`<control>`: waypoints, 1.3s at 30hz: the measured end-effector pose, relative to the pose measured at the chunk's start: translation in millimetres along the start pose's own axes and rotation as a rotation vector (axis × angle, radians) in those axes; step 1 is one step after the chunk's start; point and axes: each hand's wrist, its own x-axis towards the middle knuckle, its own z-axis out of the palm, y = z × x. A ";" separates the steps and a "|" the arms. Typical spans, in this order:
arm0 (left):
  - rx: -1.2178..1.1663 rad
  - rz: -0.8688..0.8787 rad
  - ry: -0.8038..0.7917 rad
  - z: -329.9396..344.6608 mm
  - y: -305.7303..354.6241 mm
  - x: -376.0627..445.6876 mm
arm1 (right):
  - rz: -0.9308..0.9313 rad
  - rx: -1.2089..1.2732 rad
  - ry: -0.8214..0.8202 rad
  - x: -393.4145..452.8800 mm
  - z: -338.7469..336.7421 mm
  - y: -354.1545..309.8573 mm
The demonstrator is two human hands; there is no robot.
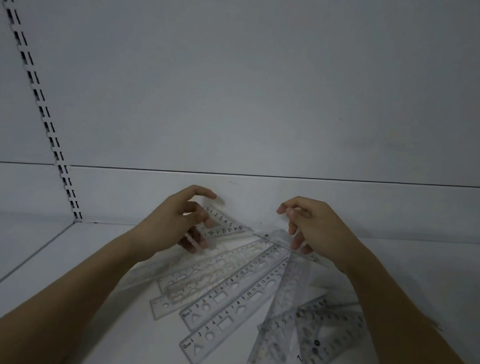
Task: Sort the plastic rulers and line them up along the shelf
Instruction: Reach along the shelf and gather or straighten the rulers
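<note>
Several clear plastic rulers lie fanned in a loose pile on the white shelf. Straight stencil rulers point up and to the right, and set squares overlap at the lower right. My left hand holds a small clear triangular set square with printed numbers, lifted above the far end of the pile. My right hand is over the top right of the pile with its fingers curled down onto another clear ruler; whether it grips that ruler is unclear.
The shelf's white back wall rises just behind the hands. A slotted upright rail runs down the wall at the left to the shelf's corner. Bare shelf surface shows to the left and far right of the pile.
</note>
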 end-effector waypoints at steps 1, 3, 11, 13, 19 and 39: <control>0.039 0.022 0.004 -0.8 -1.1 0.3 | 0.000 0.012 0.002 0.7 1.5 0.2; 0.111 0.059 0.022 -3.6 -5.7 3.3 | -0.014 0.012 0.006 2.5 5.0 2.3; 0.437 0.093 0.037 -5.9 -10.8 2.3 | 0.027 -0.010 -0.066 10.1 23.1 2.4; 0.445 0.078 0.057 -8.1 -10.1 -2.9 | 0.023 0.062 -0.091 4.0 25.7 -6.9; 0.522 0.022 0.100 -51.6 -7.3 -42.0 | -0.082 -0.027 -0.164 -9.0 47.6 -54.1; 0.576 -0.301 0.513 -346.3 -77.3 -346.8 | -0.446 -0.319 -0.478 -100.1 360.4 -272.9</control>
